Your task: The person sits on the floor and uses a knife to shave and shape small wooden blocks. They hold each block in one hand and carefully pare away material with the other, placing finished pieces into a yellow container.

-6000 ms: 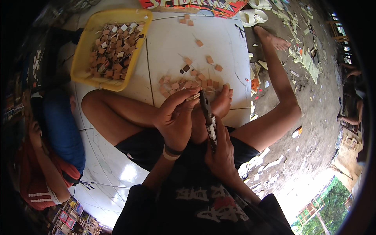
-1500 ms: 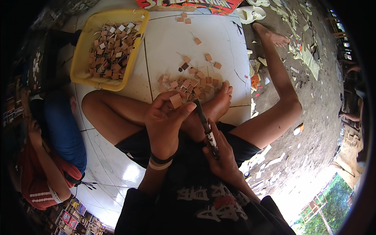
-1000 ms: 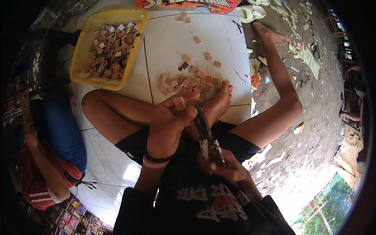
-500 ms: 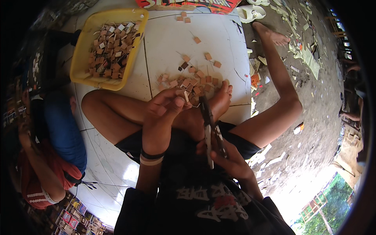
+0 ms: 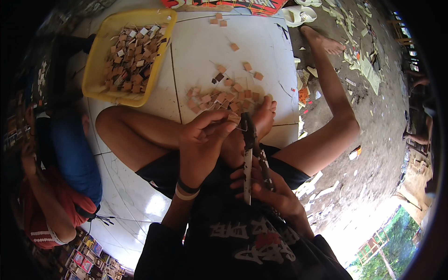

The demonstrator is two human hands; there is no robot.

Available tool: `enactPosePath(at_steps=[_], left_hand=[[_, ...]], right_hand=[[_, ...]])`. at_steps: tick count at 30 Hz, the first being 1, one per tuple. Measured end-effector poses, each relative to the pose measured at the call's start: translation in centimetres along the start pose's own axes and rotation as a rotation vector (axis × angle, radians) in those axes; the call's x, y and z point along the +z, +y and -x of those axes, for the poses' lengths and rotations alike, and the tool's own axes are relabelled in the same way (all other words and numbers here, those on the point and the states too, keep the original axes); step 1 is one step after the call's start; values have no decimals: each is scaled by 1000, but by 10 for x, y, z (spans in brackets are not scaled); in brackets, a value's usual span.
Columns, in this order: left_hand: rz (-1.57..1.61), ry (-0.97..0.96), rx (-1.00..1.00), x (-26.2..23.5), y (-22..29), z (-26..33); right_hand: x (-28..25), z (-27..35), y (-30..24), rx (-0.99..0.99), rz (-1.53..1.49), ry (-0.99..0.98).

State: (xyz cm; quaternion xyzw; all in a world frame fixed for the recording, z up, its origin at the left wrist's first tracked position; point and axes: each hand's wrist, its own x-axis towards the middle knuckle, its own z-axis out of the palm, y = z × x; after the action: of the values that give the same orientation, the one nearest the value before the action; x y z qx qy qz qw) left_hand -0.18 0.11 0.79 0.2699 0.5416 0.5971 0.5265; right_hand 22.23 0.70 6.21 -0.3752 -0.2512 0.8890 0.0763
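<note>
Between the thumb and fingers of my left hand (image 5: 201,147) is a small square wooden tile (image 5: 234,119) with a thin wire at its edge. It sits right beside the jaws of a pair of worn pliers (image 5: 249,135). My right hand (image 5: 277,193) is wrapped round the pliers' chipped handles, with the jaws pointing away from me. Whether the jaws touch the wire cannot be made out. Just beyond my hands, a loose pile of similar wooden tiles (image 5: 221,99), several with wires sticking out, lies on the white tiled floor (image 5: 196,51).
At the far left stands a yellow plastic basin (image 5: 88,70) holding many wooden tiles. My bare foot (image 5: 267,114) is close to the pliers. Another person (image 5: 77,154) sits at the left. Light clogs (image 5: 298,16) and scraps litter the dirt ground (image 5: 336,121) at right.
My left hand has moved right, bringing the wooden tile up to the pliers' jaws. The pliers' handles look slightly wider apart, and the fingers of my right hand have shifted on them.
</note>
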Motion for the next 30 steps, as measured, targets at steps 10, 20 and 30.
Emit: enactPosePath(at_steps=[10,20,30], left_hand=[[-34,9,41,6,4,1],[-135,-5,118,5,7,2],[-118,-39,133,0,0,5]], right_hand=[[-1,-1,2,-16,9,1],[2,3,6,-45,-34,38],[-11,-9,25,-33,94,9]])
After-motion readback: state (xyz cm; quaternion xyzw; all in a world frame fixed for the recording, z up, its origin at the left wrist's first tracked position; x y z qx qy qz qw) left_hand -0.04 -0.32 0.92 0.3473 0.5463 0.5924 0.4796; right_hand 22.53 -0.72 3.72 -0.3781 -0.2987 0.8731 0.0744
